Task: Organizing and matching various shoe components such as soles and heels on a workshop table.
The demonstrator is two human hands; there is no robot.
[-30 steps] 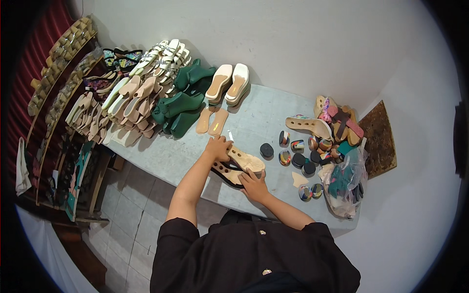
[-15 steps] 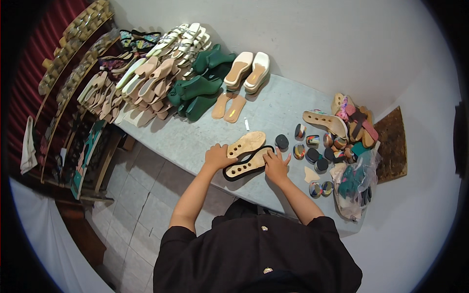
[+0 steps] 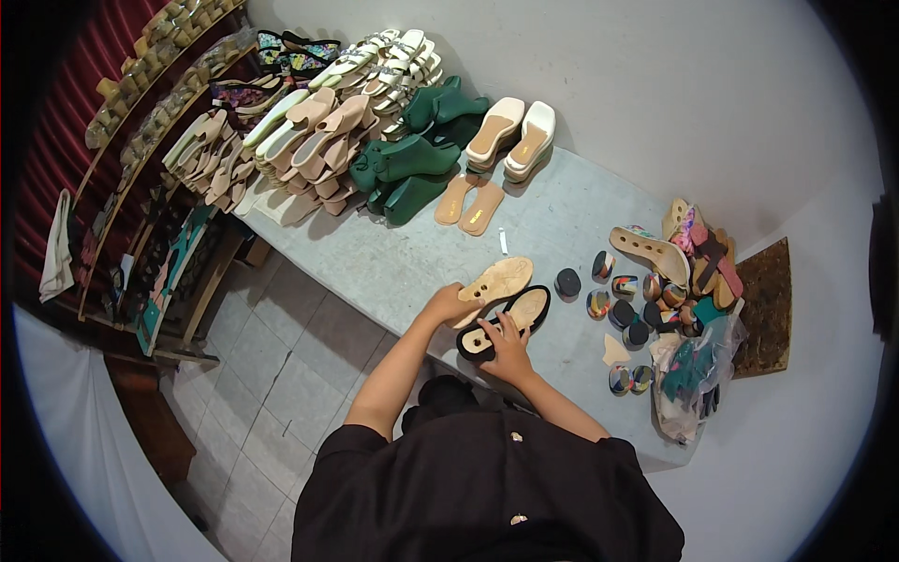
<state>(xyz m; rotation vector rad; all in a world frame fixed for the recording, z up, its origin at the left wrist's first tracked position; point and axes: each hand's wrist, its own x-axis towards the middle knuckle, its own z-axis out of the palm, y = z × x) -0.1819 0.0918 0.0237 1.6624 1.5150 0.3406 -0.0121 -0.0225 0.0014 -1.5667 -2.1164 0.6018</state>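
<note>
Two shoe soles lie side by side on the table in front of me. My left hand (image 3: 449, 304) is closed on the heel end of the far one, a bare tan sole (image 3: 507, 277) with dark round holes. The nearer one is a black-rimmed sole (image 3: 532, 312) with a tan top and holes. My right hand (image 3: 508, 353) lies over its heel half, fingers spread and touching the top. Those fingers cover part of the row of holes. A dark round heel piece (image 3: 567, 283) stands right of the soles.
Several multicoloured heel pieces (image 3: 597, 303) and a plastic bag (image 3: 695, 389) lie on the right of the grey table (image 3: 375, 267). Green shoe lasts (image 3: 412, 187), piled sandals (image 3: 323, 136) and white platform shoes (image 3: 496, 131) stand at the back. A rack (image 3: 140, 178) is at left.
My right hand has moved from the front part of the black-rimmed sole to its heel half. My left hand stays at the tan sole. The whole view has shifted slightly.
</note>
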